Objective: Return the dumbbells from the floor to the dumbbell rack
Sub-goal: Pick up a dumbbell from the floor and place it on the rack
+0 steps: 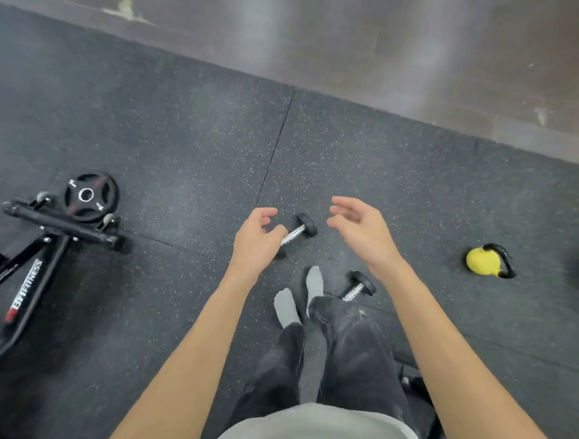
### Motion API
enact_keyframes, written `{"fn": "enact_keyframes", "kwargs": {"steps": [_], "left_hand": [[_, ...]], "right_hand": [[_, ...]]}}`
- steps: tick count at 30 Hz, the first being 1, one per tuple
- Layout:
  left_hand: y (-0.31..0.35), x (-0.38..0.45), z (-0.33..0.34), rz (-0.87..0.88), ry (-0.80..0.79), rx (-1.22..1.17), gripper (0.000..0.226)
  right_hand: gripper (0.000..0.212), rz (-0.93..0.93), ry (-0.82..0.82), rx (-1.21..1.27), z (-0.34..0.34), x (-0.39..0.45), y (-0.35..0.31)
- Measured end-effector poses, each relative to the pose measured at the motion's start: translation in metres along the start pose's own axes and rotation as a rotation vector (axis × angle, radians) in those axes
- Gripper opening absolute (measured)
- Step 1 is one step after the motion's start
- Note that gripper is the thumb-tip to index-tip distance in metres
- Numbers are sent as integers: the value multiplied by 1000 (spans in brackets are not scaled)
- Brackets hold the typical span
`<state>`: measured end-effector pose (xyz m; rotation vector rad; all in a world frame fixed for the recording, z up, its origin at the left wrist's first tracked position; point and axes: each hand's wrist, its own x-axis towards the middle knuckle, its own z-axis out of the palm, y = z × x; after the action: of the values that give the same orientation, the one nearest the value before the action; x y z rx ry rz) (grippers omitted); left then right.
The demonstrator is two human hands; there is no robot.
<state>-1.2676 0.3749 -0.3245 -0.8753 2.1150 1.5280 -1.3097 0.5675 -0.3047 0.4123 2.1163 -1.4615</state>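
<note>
Two dumbbells lie on the rubber floor [185, 148]: the far dumbbell [297, 231] below my hands, the near dumbbell [359, 288] beside my right foot. My left hand [255, 239] and right hand [360, 227] hover spread wide, holding nothing.

Two small dumbbells, black round heads, chrome knurled handles, both lying on dark speckled floor, angled near-left to far-right. Far dumbbell [297, 231]: centre of scene, near-left head hidden. Near dumbbell [358, 290]: right of it, nearer, near-left end hidden.
</note>
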Motion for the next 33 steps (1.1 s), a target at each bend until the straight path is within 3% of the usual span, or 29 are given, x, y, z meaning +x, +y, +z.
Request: {"fn": "enact_keyframes", "kwargs": {"steps": [10,15,22,26,31,33], "left_hand": [[-57,188,59,-175,163,-46,47],[-149,291,105,-306,158,-17,55],[-293,418,165,-588,95,-18,86],[-348,455,197,-761,91,-14,97],[-387,480,217,-901,118,-165,95],[-396,487,219,-917,126,-146,84]], "right_hand": [[51,138,-127,-70,53,208,54],[53,231,-131,-160,93,317,150],[63,325,-156,-397,153,443,308],[38,360,-161,-594,173,488,375],[30,339,-157,-638,180,518,421],[26,340,-178,-642,180,525,426]]}}
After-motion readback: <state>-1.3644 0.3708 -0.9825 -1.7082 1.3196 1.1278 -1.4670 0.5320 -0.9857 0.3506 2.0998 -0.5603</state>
